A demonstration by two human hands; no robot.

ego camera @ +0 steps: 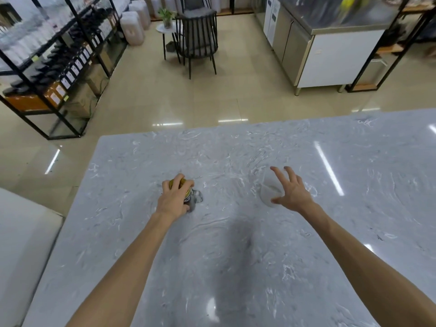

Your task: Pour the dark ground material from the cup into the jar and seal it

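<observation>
A small glass jar (194, 199) with a gold lid (187, 185) stands on the grey marble table (236, 256). My left hand (174, 197) is clamped over the lid from above and hides most of the jar. To the right stands a translucent white plastic cup (269, 192), upright and looking empty. My right hand (291, 192) hovers just right of the cup with its fingers spread, holding nothing; whether the thumb touches the cup's base I cannot tell.
The table's far edge (236, 126) runs across the middle of the view, its left edge (77, 197) slants down. A white block (21, 244) sits low at the left. Beyond are beige floor, black shelving (59, 67), a chair (197, 36) and a steel counter (330, 43).
</observation>
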